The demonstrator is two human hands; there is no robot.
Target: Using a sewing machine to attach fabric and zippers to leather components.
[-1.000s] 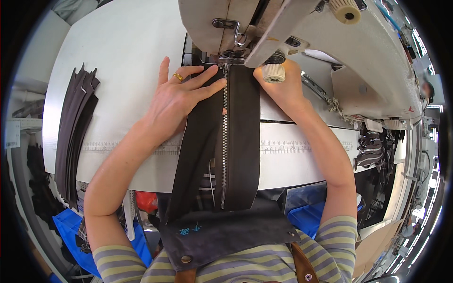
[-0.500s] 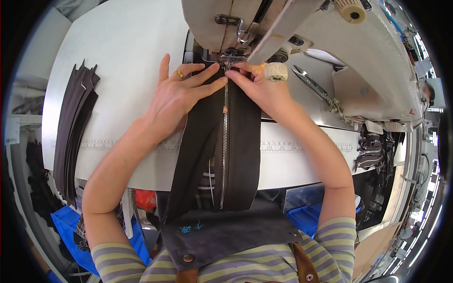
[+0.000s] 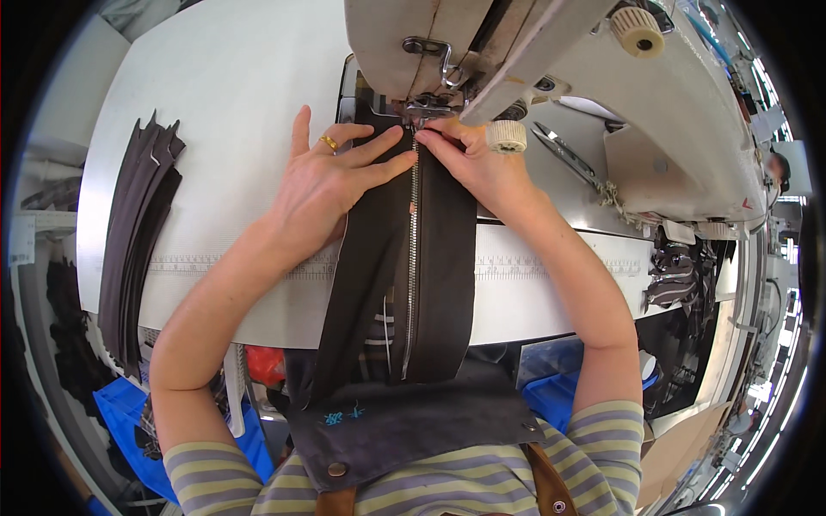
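Observation:
A strip of dark brown fabric [image 3: 446,284] lies lengthwise under the sewing machine [image 3: 559,52]. Down its middle runs a metal-toothed zipper [image 3: 412,275], whose far end sits at the presser foot [image 3: 424,112]. My left hand [image 3: 320,179], with a gold ring, rests on the fabric left of the teeth, fingers spread. Just right of the zipper, my right hand [image 3: 489,168] pinches the fabric by the presser foot between thumb and index finger. Its other fingers are partly hidden behind the machine's white knob [image 3: 507,136].
A stack of dark fabric strips [image 3: 138,232] hangs over the table's left edge. Thread snips [image 3: 564,148] lie right of the needle area, beside tangled threads. A ruler scale [image 3: 551,267] crosses the white table. Bundled dark zippered pieces [image 3: 680,273] sit at the right.
The view has shifted slightly. My left fingertips have drawn back a little toward me along the zipper. My right hand keeps its pinch by the presser foot.

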